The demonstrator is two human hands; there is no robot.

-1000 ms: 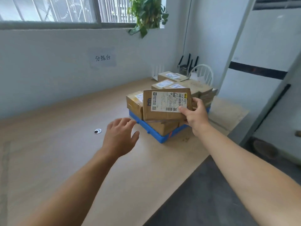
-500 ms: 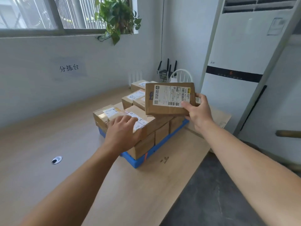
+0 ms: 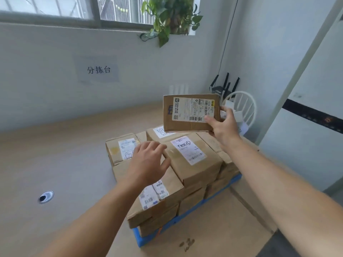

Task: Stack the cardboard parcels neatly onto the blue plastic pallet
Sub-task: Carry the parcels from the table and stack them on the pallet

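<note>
View from a head-worn camera, looking down at a pale wooden table (image 3: 55,164) in a corner room. Just right of the picture's centre sits a blue plastic pallet (image 3: 138,238), only its near edge showing under a load of cardboard parcels. They lie at least two layers deep and cover nearly all of the pallet's top.

At 1 o'clock from the centre, the right hand (image 3: 221,125) holds a flat parcel (image 3: 191,113) in the air above the far end of the stack. The thumb presses the label side at the lower right corner and the fingers curl behind. The parcel is tilted up, its label facing the camera, touching nothing below.

At the centre, the left hand (image 3: 148,164) reaches in palm down, fingers loosely spread and holding nothing. Its fingertips are at the left edge of the top parcel (image 3: 193,160), which bears a handwritten label. Whether they touch it cannot be told.

The task looks close to done: most parcels appear stacked, and the held one has yet to be set down. No loose parcels show on the table. The stack's edges are somewhat uneven, so some squaring up may remain.

At 8 o'clock there is a round cable hole (image 3: 45,197) in the table. At 12 o'clock a plant (image 3: 170,15) hangs at the window.
</note>
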